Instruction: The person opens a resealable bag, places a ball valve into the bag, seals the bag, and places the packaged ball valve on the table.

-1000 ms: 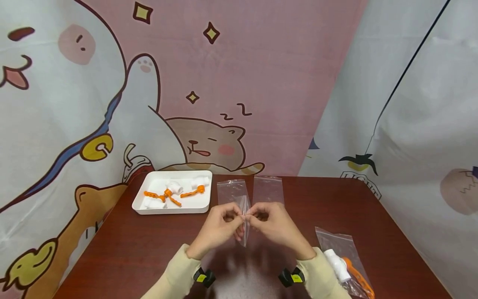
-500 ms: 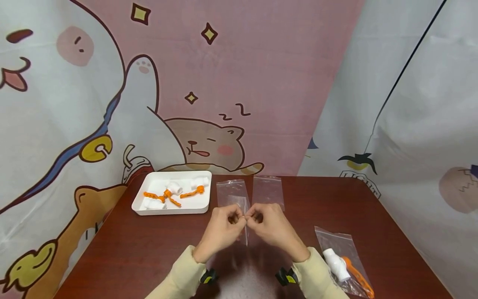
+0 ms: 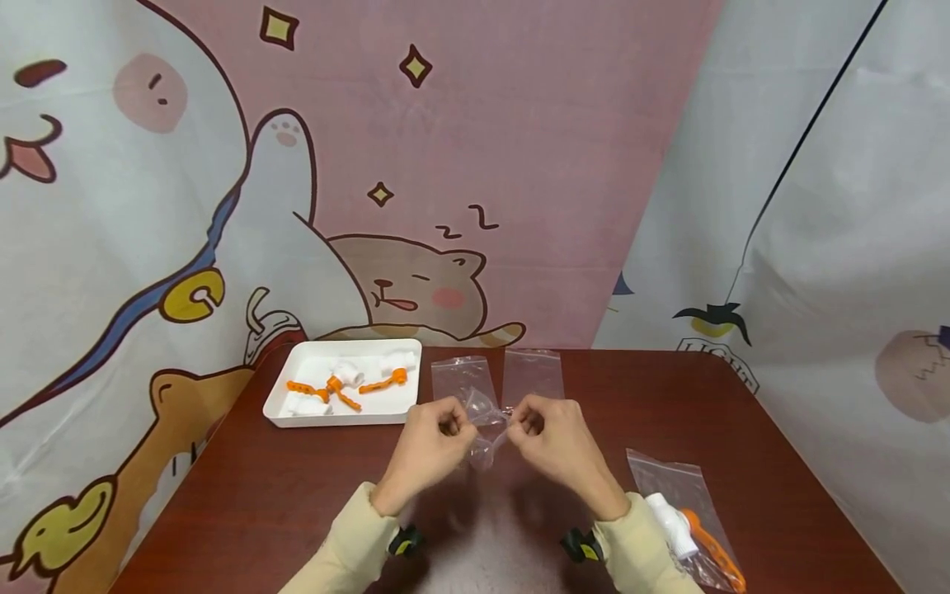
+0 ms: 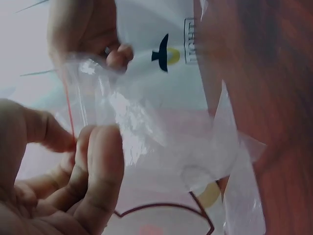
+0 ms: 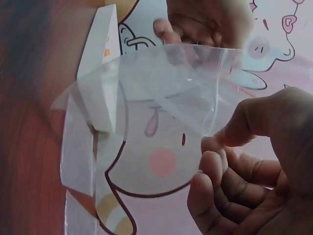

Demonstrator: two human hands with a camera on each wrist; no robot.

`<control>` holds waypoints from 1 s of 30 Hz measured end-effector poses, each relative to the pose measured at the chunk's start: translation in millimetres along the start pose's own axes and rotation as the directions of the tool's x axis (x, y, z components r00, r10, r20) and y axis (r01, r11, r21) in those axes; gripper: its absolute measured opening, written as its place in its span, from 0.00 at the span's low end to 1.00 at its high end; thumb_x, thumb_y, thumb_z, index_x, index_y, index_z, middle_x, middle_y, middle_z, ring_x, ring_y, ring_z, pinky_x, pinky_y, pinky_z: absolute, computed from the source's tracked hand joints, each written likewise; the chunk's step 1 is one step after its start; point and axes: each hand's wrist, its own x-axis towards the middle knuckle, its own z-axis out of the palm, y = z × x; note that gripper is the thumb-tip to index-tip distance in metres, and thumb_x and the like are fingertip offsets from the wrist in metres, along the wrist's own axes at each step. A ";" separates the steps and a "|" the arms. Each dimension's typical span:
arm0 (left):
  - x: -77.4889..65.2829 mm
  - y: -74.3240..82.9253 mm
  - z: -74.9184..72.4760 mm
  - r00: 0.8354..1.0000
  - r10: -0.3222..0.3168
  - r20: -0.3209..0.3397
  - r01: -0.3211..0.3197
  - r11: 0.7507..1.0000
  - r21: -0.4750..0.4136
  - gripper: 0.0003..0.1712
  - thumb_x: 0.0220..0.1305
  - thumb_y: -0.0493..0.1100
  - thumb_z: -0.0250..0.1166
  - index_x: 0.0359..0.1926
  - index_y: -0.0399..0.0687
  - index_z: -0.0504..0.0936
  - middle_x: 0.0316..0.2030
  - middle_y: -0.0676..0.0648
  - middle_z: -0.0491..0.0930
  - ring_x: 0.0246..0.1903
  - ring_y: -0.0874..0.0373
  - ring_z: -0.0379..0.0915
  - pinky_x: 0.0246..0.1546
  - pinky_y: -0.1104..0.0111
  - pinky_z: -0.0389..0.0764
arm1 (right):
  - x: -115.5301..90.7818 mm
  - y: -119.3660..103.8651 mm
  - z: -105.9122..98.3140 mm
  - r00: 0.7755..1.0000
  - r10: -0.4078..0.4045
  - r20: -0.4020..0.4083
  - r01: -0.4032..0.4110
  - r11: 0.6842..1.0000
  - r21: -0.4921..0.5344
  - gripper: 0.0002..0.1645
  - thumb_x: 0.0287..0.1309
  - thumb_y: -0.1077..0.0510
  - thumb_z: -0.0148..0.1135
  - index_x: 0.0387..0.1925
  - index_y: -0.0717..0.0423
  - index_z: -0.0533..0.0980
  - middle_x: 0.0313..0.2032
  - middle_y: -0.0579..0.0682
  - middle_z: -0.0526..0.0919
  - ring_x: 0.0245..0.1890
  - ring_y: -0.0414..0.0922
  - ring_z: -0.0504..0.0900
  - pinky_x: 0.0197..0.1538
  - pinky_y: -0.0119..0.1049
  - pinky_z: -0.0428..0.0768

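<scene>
Between my two hands hangs a clear zip-lock bag [image 3: 484, 412], held up over the table. My left hand [image 3: 430, 441] pinches one side of its top edge between thumb and fingers. The opposite side is pinched by my right hand [image 3: 557, 441]. In the left wrist view the crinkled film of the zip-lock bag [image 4: 146, 127] stretches away from the fingers, and a red line runs along its top. The right wrist view shows the bag [image 5: 161, 93] spread out, with nothing visible inside it.
A white tray [image 3: 341, 421] at the back left holds white plastic fittings and orange perforated pieces. Two flat zip-lock bags [image 3: 453, 373] lie beyond the hands. At right, another bag [image 3: 660, 472] contains a white fitting [image 3: 670, 526] and an orange perforated strip [image 3: 712, 551].
My hands have drawn apart sideways from almost touching. The bag between them has gone from a narrow, edge-on fold to a wider, puckered shape.
</scene>
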 end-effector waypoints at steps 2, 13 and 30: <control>1.4 -1.7 -5.6 1.000 -0.006 0.025 0.006 1.000 0.009 0.11 0.55 0.34 0.64 0.21 0.54 0.77 0.15 0.58 0.74 0.14 0.69 0.68 0.18 0.75 0.71 | -0.5 4.3 -5.2 1.000 0.009 0.010 -0.009 1.000 -0.014 0.11 0.48 0.65 0.66 0.23 0.44 0.80 0.19 0.35 0.78 0.20 0.31 0.74 0.27 0.26 0.74; 4.8 -2.1 -26.0 0.971 -0.006 0.240 0.001 1.000 0.018 0.09 0.57 0.35 0.64 0.24 0.53 0.78 0.16 0.56 0.77 0.12 0.65 0.76 0.19 0.68 0.80 | -2.9 12.2 -24.9 0.993 -0.011 0.114 0.013 1.000 -0.013 0.12 0.47 0.66 0.67 0.26 0.44 0.82 0.20 0.35 0.81 0.20 0.31 0.76 0.28 0.26 0.76; 1.7 3.2 -9.4 0.961 0.031 0.274 0.012 0.988 -0.155 0.09 0.59 0.32 0.62 0.26 0.50 0.78 0.18 0.51 0.81 0.18 0.46 0.82 0.19 0.63 0.84 | -5.1 11.2 -18.3 0.985 0.140 0.102 -0.152 0.981 0.123 0.09 0.52 0.63 0.75 0.32 0.48 0.84 0.25 0.40 0.83 0.25 0.38 0.79 0.30 0.29 0.79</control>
